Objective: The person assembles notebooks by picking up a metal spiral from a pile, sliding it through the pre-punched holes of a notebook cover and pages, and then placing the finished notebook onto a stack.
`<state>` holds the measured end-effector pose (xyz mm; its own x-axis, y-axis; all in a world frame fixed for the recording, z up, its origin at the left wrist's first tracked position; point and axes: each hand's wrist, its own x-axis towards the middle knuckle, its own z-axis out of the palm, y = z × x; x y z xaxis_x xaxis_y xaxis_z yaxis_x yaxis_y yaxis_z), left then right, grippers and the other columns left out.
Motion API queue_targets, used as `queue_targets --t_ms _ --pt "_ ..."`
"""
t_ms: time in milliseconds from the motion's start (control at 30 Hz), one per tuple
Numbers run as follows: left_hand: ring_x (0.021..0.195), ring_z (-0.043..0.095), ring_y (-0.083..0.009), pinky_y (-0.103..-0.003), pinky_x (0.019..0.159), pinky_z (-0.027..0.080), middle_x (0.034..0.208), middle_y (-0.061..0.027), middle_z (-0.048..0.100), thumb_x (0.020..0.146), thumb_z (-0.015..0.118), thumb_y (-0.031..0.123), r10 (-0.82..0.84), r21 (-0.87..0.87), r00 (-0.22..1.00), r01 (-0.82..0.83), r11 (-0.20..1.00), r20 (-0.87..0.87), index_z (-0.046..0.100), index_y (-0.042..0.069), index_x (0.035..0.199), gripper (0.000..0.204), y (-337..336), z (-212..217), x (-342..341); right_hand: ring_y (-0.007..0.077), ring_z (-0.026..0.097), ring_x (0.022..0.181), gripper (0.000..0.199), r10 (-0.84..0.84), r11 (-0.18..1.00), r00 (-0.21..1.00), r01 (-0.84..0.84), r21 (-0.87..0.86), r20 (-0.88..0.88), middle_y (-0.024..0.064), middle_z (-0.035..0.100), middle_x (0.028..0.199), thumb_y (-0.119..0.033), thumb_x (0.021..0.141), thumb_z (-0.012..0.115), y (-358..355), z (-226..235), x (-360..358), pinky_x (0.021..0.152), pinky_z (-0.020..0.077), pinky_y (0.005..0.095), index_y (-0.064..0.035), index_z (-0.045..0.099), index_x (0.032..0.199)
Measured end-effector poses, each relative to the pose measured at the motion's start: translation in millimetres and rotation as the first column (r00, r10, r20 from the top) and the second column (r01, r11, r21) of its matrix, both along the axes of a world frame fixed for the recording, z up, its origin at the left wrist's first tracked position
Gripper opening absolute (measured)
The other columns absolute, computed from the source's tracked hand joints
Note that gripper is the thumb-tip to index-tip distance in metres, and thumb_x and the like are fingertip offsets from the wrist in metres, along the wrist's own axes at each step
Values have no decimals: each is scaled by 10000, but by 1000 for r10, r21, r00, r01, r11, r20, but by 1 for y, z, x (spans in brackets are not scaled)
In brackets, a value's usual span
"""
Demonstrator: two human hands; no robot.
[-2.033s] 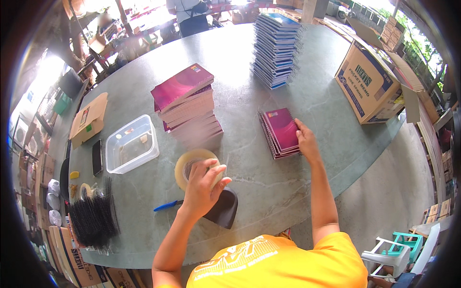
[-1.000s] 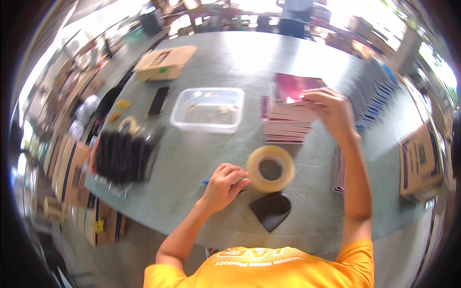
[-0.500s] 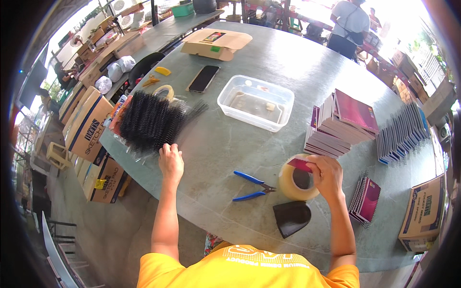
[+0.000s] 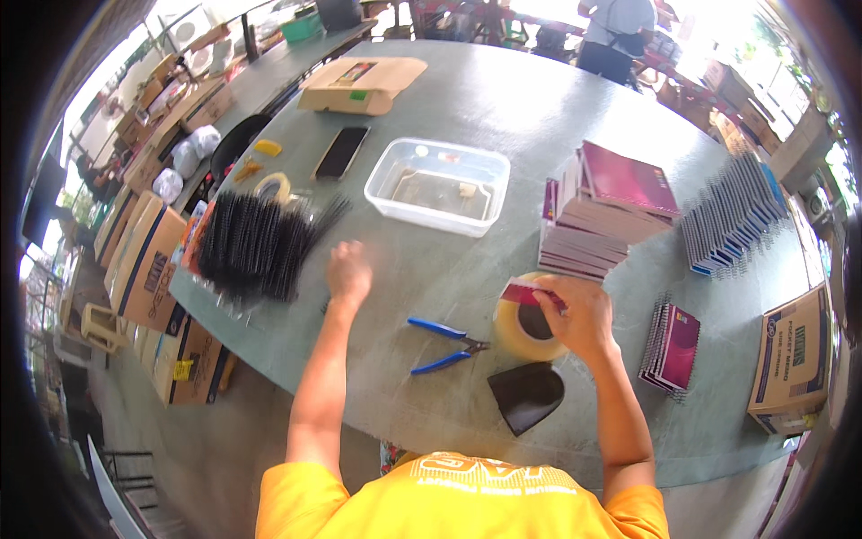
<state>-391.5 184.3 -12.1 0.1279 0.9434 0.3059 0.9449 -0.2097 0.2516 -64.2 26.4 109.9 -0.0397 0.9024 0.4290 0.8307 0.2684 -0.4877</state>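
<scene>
My right hand (image 4: 579, 314) pinches a small maroon-covered notebook (image 4: 519, 293) above a wide roll of clear tape (image 4: 510, 334). My left hand (image 4: 349, 273) is closed and blurred, to the right of a heap of black spiral binding coils (image 4: 251, 247). A faint dark streak shows below its fingers; what it holds I cannot make out. Blue-handled cutters (image 4: 442, 357) lie open between my forearms. A black, round-ended flat piece (image 4: 528, 397) lies in front of the tape roll. Beyond my right hand rises a stack of maroon notebooks (image 4: 620, 184).
A clear plastic tub (image 4: 435, 220), a phone (image 4: 341, 153) and an open cardboard box (image 4: 359, 90) stand farther back on the grey table. Coil-bound notebooks (image 4: 673, 346) and a blue-edged coiled stack (image 4: 732, 216) lie right, near a carton (image 4: 790, 359). A person (image 4: 615, 36) stands beyond.
My left hand has moved rightward, away from the heap of coils. My right hand still holds the maroon notebook over the tape roll. The whole view has shifted slightly.
</scene>
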Motion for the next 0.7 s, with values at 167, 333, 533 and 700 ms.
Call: queue_targets --t_ms 167,333,533,700 --pt "787 615 -131 -264 679 487 882 -76 663 797 694 21 -56 -166 377 531 831 925 625 38 905 129 -37 70 96 269 630 702 103 -17 998 998 20 60 -64 42 675 821 -154 807 629 2 -7 12 609 490 369 -130 664 900" --pt "823 600 -118 -266 712 484 876 -41 641 780 747 109 -188 76 88 688 722 978 618 34 957 232 -50 84 112 271 629 689 82 29 998 999 -30 58 21 46 672 821 -157 811 625 4 -13 5 583 484 371 -114 647 877" --pt "800 582 -110 -255 681 468 877 -49 653 792 727 82 -95 109 -62 755 646 994 618 7 955 211 -57 92 111 269 628 683 78 10 1000 1000 -10 24 23 48 664 797 -165 809 628 4 -10 4 578 477 373 -113 636 867" --pt "711 571 -92 -220 625 459 819 -49 648 803 709 72 -169 -116 268 791 600 948 655 12 977 192 -73 102 108 278 623 672 84 -16 997 1000 18 -73 21 47 653 763 -165 817 607 3 -9 2 577 475 389 -114 638 875"
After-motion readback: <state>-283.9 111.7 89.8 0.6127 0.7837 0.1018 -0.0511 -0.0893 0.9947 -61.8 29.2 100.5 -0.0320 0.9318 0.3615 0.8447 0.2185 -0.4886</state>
